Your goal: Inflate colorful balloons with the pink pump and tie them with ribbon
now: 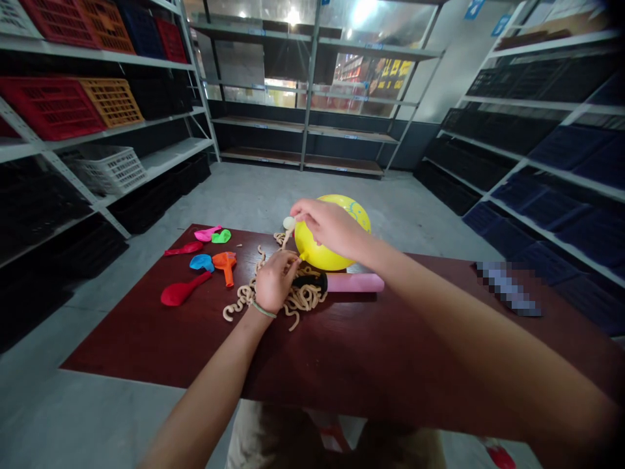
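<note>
A yellow inflated balloon [336,255] with a blue printed pattern stands at the table's far edge. Its neck points towards my left hand [276,281], whose fingers are pinched together at the knot end. Across the balloon's front reaches my right hand [328,225], its fingers closed at the upper end of a beige curly cord [288,236]. The rest of the cord lies in a loose, coiled heap [305,298] under and around my left hand. A balloon pump [355,282] with a pink barrel and black end rests on the heap's right side.
Flat balloons lie at the left: red [178,292], orange [225,262], blue [202,262], green [222,236] and pink [207,233]. A blurred-out object [508,286] sits at the right of the dark red table [390,365]. Shelves with crates [51,107] surround the table.
</note>
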### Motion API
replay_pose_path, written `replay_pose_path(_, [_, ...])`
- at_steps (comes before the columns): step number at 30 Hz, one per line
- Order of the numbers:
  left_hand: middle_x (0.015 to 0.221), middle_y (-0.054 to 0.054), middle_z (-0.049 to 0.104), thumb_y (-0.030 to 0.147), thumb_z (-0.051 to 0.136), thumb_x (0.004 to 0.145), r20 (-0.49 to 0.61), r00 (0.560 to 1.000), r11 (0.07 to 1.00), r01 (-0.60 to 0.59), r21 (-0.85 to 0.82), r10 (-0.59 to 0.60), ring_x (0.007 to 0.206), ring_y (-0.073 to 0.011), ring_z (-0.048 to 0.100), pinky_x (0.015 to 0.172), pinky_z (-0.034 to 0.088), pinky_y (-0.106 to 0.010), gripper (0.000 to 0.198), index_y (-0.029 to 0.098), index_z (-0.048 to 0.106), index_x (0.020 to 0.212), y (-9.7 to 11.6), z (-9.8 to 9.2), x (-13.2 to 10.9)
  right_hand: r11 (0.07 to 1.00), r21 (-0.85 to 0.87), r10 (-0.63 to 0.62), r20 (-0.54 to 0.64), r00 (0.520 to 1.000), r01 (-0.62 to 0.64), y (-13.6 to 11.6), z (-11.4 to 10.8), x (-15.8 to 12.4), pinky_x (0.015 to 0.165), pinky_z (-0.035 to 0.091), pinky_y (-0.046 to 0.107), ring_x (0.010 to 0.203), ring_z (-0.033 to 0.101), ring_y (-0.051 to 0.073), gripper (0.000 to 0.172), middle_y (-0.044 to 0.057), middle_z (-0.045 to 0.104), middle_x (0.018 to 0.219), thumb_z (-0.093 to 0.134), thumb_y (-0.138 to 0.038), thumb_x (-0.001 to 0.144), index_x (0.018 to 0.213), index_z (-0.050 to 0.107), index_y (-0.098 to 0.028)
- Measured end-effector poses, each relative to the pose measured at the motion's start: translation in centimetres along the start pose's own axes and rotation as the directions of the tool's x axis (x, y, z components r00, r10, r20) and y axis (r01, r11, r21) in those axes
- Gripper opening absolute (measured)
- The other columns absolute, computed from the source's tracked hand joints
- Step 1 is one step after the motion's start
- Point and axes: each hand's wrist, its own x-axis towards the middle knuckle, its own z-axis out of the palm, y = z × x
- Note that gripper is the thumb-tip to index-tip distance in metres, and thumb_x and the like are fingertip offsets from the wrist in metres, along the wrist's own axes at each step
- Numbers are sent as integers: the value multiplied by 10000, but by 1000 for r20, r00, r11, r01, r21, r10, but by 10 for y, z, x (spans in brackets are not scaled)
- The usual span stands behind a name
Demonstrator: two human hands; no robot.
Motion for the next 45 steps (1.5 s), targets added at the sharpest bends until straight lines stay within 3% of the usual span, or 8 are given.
replay_pose_path(4, [1136,-118,622,282,628,877,-185,982,999,-35,29,40,1088,-235,596,958,471,-389,109,188,683,876,-3,0,3,997,-64,41,34,999,-39,8,25,-30,708,443,296,850,645,169,248,25,701,1024,372,-241,979,1150,550,-230])
replay_pose_path(14, [994,-77,708,275,629,848,-191,965,973,144,-183,-178,924,-193,648,837,492,-322,126,172,658,781,-3,2,7,980,99,180,-109,978,-170,1,45,-72,730,445,288,900,645,175,220,24,695,1067,385,-311,997,1111,566,-258])
replay_pose_path(17, [982,-76,711,308,652,816,-128,935,913,283,-293,-331,907,-190,647,825,481,-301,163,164,675,745,-9,4,10,967,187,203,-143,969,-175,4,56,-83,763,458,300,894,628,174,202,30,675,1032,378,-273,991,1069,563,-257])
replay_pose_path(22, [778,-45,697,382,687,786,54,844,693,473,-544,-533,686,-137,605,668,458,-249,246,137,681,774,-13,10,10,965,199,209,-193,959,-171,13,79,-95,823,461,328,957,598,189,272,44,628,1027,385,-100,912,963,611,-244])
replay_pose_path(27, [687,-3,643,369,733,753,61,830,612,457,-645,-555,626,-100,552,633,435,-223,246,135,659,737,-6,11,9,981,21,193,-256,947,-194,11,98,-100,835,424,373,969,583,230,151,71,643,1008,510,-254,924,1005,631,-217])
replay_pose_path(33, [765,-12,685,336,767,732,164,846,548,464,-696,-507,717,-112,611,739,480,-240,209,149,677,756,12,5,10,953,-142,220,-278,935,-266,6,110,-98,813,338,397,964,588,255,333,68,691,1012,618,-487,872,1086,658,-235])
replay_pose_path(40, [822,-20,699,314,733,775,198,885,637,444,-630,-421,767,-125,620,777,483,-255,155,164,694,766,18,4,6,945,-121,245,-354,903,-304,4,114,-93,780,293,371,914,605,206,149,16,710,937,581,-349,913,888,683,-244])
replay_pose_path(45, [864,-21,692,331,725,787,77,898,678,382,-628,-434,807,-131,631,811,489,-264,178,166,674,829,8,3,7,954,-121,204,-403,892,-273,5,105,-99,775,313,351,872,580,190,151,21,678,858,527,-239,919,820,638,-217])
